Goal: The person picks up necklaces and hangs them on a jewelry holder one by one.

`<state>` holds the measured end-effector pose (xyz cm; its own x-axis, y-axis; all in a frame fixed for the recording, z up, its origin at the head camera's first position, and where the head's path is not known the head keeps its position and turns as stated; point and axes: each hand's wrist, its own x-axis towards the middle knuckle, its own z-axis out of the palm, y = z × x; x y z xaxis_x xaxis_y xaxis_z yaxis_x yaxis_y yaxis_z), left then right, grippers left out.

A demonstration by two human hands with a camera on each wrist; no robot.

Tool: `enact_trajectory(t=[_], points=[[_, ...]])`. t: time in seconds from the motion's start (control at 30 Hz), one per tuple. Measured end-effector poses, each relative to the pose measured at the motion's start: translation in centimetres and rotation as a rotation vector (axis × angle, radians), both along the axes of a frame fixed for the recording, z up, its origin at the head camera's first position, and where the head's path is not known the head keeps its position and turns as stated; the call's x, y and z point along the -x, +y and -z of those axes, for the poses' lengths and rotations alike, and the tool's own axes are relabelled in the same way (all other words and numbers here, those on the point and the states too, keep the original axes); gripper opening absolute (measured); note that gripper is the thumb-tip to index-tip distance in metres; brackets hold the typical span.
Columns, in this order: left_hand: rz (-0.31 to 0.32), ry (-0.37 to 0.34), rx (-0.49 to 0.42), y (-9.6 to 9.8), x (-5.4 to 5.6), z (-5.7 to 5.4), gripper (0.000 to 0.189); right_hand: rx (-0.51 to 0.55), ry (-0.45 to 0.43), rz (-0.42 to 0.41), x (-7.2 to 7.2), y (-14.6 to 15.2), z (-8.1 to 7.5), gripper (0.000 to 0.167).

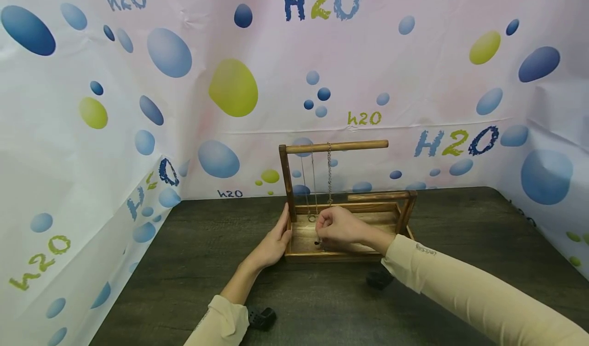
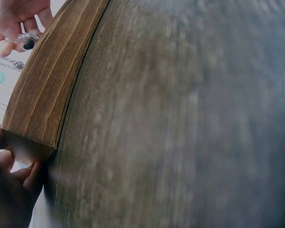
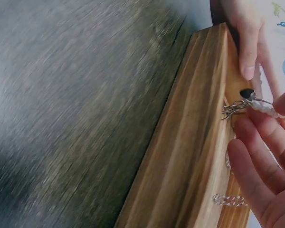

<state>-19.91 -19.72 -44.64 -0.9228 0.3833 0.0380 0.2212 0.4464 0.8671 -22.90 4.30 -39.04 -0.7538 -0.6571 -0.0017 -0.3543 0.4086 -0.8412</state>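
A wooden jewelry stand (image 1: 354,256) with a shallow tray and two bars stands on the dark table. Its left end is touched by my left hand (image 1: 272,241), whose fingers lie along the tray's side and the tall post. Over the tray, my right hand (image 1: 340,226) pinches a silver chain (image 3: 263,107) with a black charm (image 3: 247,93) between thumb and fingers. The chain bunches near the front rim; its full length is hidden. From the taller bar (image 1: 359,145) hang a thick chain (image 1: 329,175) and thin necklaces, one ending in a ring-shaped pendant (image 1: 312,218).
A lower bar (image 1: 377,197) on a short post rises at the tray's right end. Black devices sit at both wrists, by the left (image 1: 262,319) and right sleeves (image 1: 451,274). Behind the table (image 1: 207,233) hangs a white patterned curtain (image 1: 276,44).
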Motion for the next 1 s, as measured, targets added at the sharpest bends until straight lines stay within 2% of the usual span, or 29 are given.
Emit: enact_trajectory(t=[0.27,0.47,0.67,0.9,1.0], points=[[0.004,0.004,-0.006,0.0,0.0,-0.1,0.072,0.054,-0.042,0.013,0.0,-0.7,-1.4,0.011],[-0.001,0.012,-0.008,0.1,-0.1,-0.2,0.072,0.085,-0.126,0.008,-0.1,-1.3,-2.7,0.014],[-0.005,0.005,-0.012,0.0,-0.2,-0.1,0.072,0.076,-0.111,-0.003,-0.2,-1.9,-4.5,0.014],[-0.036,-0.002,-0.061,1.0,-2.0,-2.8,0.068,0.087,-0.131,-0.002,0.1,-2.5,-6.7,0.016],[-0.038,-0.012,-0.061,1.0,-2.1,-2.9,0.067,0.093,-0.147,0.008,0.2,-2.7,-7.8,0.018]])
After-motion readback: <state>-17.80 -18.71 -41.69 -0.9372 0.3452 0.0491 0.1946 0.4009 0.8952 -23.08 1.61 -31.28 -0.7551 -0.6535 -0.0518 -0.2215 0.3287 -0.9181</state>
